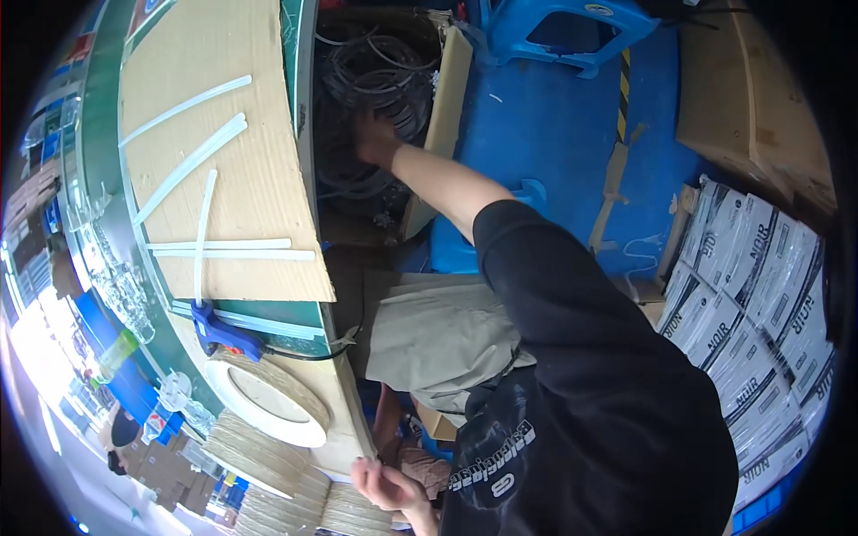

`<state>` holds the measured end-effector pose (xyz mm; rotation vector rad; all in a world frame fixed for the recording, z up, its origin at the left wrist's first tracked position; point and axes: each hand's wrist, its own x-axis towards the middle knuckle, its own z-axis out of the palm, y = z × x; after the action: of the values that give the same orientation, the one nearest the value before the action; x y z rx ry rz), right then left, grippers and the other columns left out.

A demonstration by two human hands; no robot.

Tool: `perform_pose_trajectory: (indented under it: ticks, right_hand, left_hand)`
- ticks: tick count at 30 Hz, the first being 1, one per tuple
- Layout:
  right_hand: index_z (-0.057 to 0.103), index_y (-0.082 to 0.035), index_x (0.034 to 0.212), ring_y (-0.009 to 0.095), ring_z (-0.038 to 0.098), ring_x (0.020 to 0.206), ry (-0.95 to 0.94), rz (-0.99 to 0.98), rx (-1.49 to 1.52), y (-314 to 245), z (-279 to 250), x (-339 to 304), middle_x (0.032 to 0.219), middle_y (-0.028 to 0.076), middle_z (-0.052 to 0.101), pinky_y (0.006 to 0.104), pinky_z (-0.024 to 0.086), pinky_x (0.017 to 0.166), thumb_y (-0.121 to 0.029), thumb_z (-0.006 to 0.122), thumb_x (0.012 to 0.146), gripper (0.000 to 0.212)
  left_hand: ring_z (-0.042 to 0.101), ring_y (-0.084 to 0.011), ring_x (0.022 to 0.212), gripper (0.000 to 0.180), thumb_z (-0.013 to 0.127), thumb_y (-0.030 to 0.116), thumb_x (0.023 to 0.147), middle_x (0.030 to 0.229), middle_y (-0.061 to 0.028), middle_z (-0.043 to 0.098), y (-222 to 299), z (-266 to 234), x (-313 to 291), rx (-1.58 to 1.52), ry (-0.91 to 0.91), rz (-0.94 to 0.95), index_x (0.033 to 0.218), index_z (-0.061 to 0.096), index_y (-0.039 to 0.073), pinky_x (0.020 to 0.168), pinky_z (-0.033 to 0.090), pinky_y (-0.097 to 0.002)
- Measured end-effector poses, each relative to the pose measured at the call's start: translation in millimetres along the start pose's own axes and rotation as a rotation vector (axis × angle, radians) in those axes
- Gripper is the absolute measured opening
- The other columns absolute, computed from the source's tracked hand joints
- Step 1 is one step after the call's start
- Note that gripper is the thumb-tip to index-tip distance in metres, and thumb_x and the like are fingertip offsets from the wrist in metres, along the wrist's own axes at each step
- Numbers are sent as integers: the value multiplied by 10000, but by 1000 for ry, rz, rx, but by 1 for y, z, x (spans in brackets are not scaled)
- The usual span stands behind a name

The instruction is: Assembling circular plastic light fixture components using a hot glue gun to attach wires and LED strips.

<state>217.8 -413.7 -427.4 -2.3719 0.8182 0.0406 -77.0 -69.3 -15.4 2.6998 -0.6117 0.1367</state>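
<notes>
My right hand (376, 140) reaches down into an open box (444, 116) beside the table, among dark coiled loops (380, 67) that look like cable or wire. Its fingers are lost in shadow, so what they touch or hold cannot be made out. By the table's near edge, next to the cream-coloured ring-shaped pieces, my left hand (391, 489) hovers with loosely bent fingers and nothing visible in them. A blue glue gun (223, 335) rests on the table, a long translucent glue stick (206, 232) standing out from its back.
Several more glue sticks (192, 168) lie on a cardboard sheet (259, 116) on the green table. A white oval ring (268, 402) sits by stacked cord-textured pieces (250, 451). Grey cloth (438, 335) covers my lap. Blue stool (572, 27), cartons (760, 98) and wrapped boxes (751, 295) stand around.
</notes>
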Motion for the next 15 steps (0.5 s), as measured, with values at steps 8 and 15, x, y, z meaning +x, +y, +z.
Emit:
perform_pose_trajectory:
  ticks: [8,15]
  right_hand:
    - [462,-2,1387,405,551,1204,-31,140,61,-16,-15,-31,1310,220,546,499,486,976,-216,731,746,728]
    - [609,-45,1239,414,611,1146,-211,73,317,12,-9,-16,1183,245,639,492,522,944,-201,678,767,502]
  left_hand:
    - [636,-330,926,230,538,-116,829,1026,-169,645,17,23,4,-147,-87,-94,1011,635,-16,853,528,-424]
    - [640,-304,947,124,567,-11,913,1031,-194,653,24,26,22,-266,-295,-59,1016,630,-39,875,509,-384]
